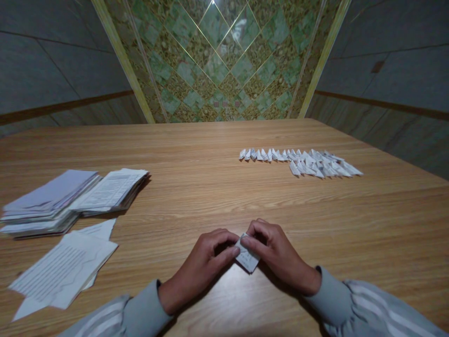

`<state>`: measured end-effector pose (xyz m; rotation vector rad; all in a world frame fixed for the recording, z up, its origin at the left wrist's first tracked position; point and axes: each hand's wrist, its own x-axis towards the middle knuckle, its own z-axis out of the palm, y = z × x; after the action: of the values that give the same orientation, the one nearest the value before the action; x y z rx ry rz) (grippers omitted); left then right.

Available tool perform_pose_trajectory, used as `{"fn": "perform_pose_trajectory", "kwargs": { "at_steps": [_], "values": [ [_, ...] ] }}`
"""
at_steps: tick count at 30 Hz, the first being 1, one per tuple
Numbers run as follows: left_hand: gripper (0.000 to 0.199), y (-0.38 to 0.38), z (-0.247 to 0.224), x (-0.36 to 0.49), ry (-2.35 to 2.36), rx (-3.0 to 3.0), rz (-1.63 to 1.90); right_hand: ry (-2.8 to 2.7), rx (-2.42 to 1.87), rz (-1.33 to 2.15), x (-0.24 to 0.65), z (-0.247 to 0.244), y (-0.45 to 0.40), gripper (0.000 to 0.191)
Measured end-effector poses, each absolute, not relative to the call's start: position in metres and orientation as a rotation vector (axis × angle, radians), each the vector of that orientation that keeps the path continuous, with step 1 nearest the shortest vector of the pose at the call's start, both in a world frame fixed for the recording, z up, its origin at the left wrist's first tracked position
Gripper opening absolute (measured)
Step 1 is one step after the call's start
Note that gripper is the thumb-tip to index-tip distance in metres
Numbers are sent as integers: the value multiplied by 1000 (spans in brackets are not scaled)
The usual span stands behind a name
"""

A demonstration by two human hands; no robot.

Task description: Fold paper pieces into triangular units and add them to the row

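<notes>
Between my hands, just above the wooden table (pixel 182 196), is a small folded paper (pixel 247 260) with writing or print on it, one corner pointing toward me. My left hand (pixel 213 252) pinches its left edge between thumb and fingers. On the upper right side, my right hand (pixel 273 243) grips the same paper, its thumb lying across the top. The fingertips behind the paper are hidden.
Rows of small folded paper pieces (pixel 310 164) stand at the back right. At the left lie a thick stack of papers (pixel 52 192), a second printed stack (pixel 110 189) and loose printed sheets (pixel 66 267). A green patterned wall (pixel 224 61) rises beyond the table.
</notes>
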<state>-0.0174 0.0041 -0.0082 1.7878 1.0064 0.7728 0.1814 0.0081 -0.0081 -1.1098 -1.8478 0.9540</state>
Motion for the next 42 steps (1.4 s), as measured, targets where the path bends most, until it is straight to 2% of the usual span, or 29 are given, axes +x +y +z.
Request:
{"fn": "perform_pose_trajectory", "kwargs": {
  "at_steps": [6, 12, 18, 28, 33, 36, 39, 42],
  "values": [
    [22, 2, -12, -15, 1011, 1387, 858, -1691, -1044, 1271, 185, -7, 9, 25],
    [23, 6, -14, -17, 967, 1238, 984, -1730, -1140, 1088, 190, -7, 11, 21],
    [18, 1, -12, -17, 999, 1414, 936, -1757, -1113, 1026, 190, -4, 10, 32],
    [29, 3, -14, -16, 948, 1293, 859, -1707, -1042, 1263, 190, -11, 9, 37],
    [27, 1, -13, -13, 855, 1085, 925, -1565, -992, 1413, 187, -8, 10, 27],
    [26, -1, -12, -11, 813, 963, 993, -1600, -1025, 1319, 181, -4, 6, 28],
    [28, -3, -12, -9, 773, 948, 1002, -1708, -1025, 1195, 175, 0, 2, 19],
    [20, -2, -13, -10, 862, 1185, 998, -1854, -1004, 969, 175, -1, 1, 10]
  ]
}}
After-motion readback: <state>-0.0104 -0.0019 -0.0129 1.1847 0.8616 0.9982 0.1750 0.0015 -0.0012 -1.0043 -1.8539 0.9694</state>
